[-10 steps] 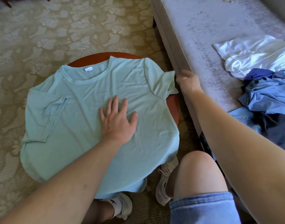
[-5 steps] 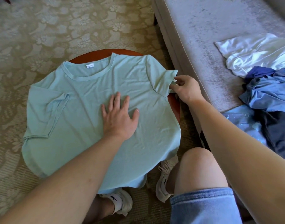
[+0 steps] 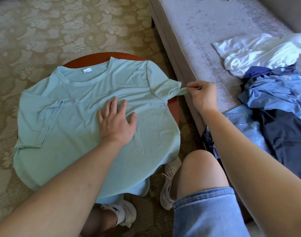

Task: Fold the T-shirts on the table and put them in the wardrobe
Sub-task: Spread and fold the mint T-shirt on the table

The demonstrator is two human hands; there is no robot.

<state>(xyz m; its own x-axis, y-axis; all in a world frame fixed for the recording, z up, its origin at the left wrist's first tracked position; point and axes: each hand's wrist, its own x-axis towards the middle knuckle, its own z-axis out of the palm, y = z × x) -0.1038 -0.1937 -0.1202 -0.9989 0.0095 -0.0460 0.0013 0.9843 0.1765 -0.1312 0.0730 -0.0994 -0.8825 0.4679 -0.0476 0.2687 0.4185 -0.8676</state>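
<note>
Shirt: pale green shirt (image 3: 88,134) lies flat on the round table (image 3: 88,61) and covers most of it. Collar sits at the table's far edge, hem hangs off the near edge.
Left hand: left hand (image 3: 116,120) lies palm down on the shirt at the table's middle, fingers straight and spread. Its grip is apart and it pins the cloth.
Right hand: right hand (image 3: 203,95) is just off the table's sofa-side edge. Its grip is clamped, thumb and fingertips pinching the hem of the sleeve (image 3: 165,89) and drawing it taut.
Other sleeve: other sleeve (image 3: 48,120), on the table's side away from the sofa, looks turned in over the body.
Done: one shirt spread and smoothed. I judge that no body fold is made yet.
Left: sleeve to settle, the folds themselves, then the carry to the wardrobe, which is not in view.
Queue: a loose pile (image 3: 274,93) of white, blue and dark clothes lies unfolded on the sofa (image 3: 206,40) beside the table.
Progress: early, first shirt of several by the look of it.
</note>
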